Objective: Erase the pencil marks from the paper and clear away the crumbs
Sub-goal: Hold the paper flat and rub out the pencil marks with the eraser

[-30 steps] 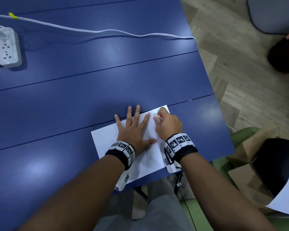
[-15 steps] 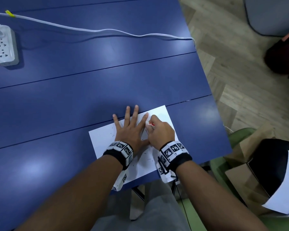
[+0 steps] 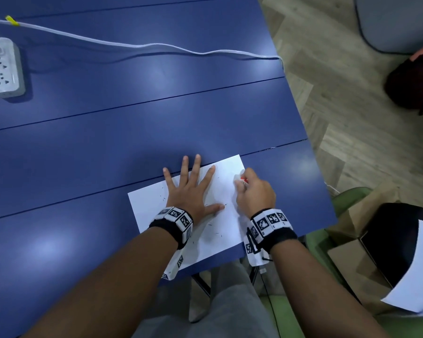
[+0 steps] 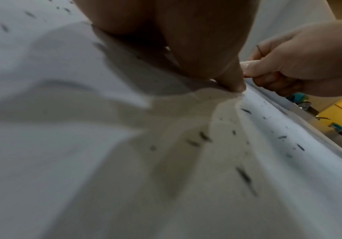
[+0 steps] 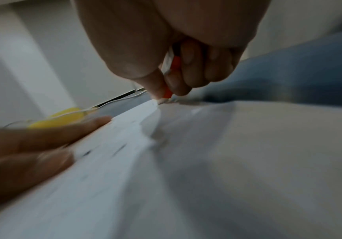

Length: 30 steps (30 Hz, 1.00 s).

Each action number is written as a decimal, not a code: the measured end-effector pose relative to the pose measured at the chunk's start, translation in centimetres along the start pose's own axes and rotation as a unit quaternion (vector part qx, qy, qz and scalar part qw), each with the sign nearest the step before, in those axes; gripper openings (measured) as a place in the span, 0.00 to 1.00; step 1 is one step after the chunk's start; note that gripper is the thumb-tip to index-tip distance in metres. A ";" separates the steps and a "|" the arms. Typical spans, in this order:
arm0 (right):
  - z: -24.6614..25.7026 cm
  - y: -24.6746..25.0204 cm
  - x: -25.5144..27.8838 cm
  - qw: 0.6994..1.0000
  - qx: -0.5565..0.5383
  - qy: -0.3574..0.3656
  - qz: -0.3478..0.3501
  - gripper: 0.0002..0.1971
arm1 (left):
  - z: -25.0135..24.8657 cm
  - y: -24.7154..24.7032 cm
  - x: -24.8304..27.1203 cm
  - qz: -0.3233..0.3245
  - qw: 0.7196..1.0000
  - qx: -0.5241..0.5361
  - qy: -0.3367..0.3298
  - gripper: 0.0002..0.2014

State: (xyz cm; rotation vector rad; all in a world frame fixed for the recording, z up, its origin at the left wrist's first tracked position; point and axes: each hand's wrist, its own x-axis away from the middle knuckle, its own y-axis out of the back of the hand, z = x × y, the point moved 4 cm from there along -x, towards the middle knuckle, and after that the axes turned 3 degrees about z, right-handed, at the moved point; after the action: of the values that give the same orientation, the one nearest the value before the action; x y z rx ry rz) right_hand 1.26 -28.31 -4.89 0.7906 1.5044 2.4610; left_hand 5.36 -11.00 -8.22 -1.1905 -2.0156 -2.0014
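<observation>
While left hand [image 3: 192, 195] lies flat on paper [image 3: 220, 230], right grip [image 3: 253, 191] clenched around eraser [image 3: 240, 179].

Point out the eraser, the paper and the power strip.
eraser [image 5: 168, 93]: right wrist view, on its orange sleeve just above the tip, pinched by the right hand [image 3: 254, 193].
paper [image 3: 220, 230]: head view, on a bare patch near its middle.
power strip [image 3: 4, 69]: head view, on its white socket face.

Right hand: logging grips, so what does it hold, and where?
The right hand pinches an eraser near its tip, thumb against fingers.
</observation>
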 end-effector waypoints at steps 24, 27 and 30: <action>3.1 -0.9 -0.6 0.996 0.021 0.074 0.045 0.08 | -0.3 -0.1 0.0 -0.019 1.000 -0.003 -0.001 0.51; 3.4 -1.5 0.0 0.993 0.033 0.095 0.066 0.07 | -0.1 0.0 0.1 -0.023 1.000 0.002 0.000 0.51; 3.0 -0.7 -1.2 0.996 0.030 0.068 0.041 0.07 | -0.2 -0.1 0.0 -0.014 1.000 -0.004 -0.001 0.51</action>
State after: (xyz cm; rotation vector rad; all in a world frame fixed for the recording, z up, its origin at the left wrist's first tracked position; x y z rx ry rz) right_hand 3.75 -26.09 -4.85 0.7237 1.6295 2.5882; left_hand 5.22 -11.16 -8.28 -1.1736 -2.0387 -2.0247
